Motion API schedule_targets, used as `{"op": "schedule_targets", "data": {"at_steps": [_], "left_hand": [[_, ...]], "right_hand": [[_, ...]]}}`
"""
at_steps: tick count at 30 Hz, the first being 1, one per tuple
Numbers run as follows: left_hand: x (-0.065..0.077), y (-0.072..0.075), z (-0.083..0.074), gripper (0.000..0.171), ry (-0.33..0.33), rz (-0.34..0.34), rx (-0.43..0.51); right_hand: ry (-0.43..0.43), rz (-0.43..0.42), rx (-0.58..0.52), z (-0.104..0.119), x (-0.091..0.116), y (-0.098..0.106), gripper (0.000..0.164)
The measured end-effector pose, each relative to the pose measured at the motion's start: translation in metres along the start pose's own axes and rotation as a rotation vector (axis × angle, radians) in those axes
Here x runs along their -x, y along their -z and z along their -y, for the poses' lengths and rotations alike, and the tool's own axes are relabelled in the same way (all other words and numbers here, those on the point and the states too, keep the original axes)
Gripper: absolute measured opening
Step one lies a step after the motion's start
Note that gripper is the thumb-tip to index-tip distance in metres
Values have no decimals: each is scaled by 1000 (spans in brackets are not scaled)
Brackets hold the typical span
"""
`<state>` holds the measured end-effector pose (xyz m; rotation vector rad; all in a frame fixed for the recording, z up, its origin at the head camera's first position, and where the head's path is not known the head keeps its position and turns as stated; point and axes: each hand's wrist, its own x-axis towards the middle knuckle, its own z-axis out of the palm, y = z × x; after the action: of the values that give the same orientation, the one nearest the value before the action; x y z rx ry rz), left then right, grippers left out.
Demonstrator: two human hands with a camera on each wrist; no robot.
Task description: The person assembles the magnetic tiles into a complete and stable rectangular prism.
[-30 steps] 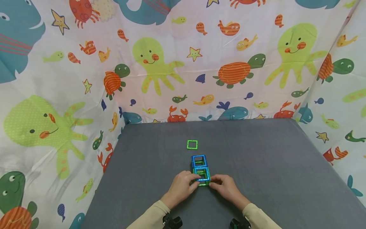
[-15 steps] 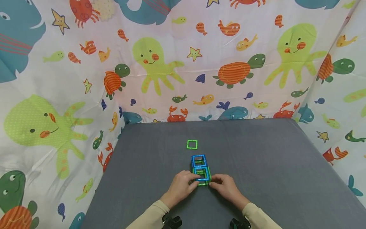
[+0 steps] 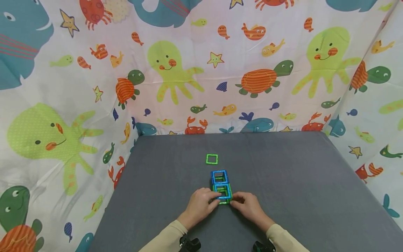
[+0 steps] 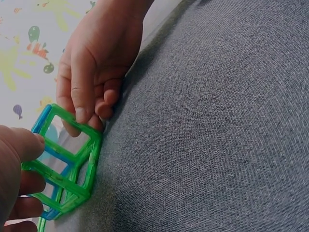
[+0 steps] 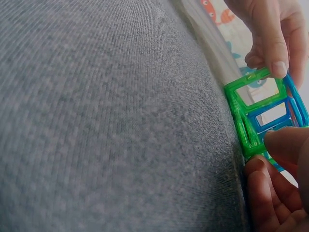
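Blue and green magnetic tiles, open square frames, are joined into a block two squares long (image 3: 220,183) on the grey table. Blue squares top it; green ones form the near end and lower parts. At its near left side, my left hand (image 3: 199,206) grips the block, thumb on the green near tile (image 5: 256,103) in the right wrist view. My right hand (image 3: 250,208) pinches the lower right corner between thumb and fingers. A lone green square tile (image 3: 212,163) lies flat beyond the block. The block's far side is hidden in both wrist views.
A grey cloth covers the table (image 3: 292,182). Behind it and at both sides hangs a white curtain (image 3: 201,101) printed with sea animals. Dark wrist cameras are strapped at both sleeves (image 3: 168,232).
The head view has shifted very slightly. Both hands stay at the block, and the lone green tile keeps its place.
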<state>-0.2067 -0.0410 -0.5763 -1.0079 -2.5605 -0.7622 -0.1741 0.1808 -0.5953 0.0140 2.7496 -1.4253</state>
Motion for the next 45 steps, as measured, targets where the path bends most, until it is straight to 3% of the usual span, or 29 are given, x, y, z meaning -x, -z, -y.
{"op": "schedule_targets", "data": {"at_steps": [17,33,45], "left_hand": [[8,-7,4,30,13,-53,109],[8,-7,2,30,0,-56,93],[8,-6,0,30,23,-20,90]], "right_hand": [[12,-15,-14,0,0,-1,10],[2,-24,-11,2,1,-1,9],[-4,-28,-10,0,0,-1,10]]}}
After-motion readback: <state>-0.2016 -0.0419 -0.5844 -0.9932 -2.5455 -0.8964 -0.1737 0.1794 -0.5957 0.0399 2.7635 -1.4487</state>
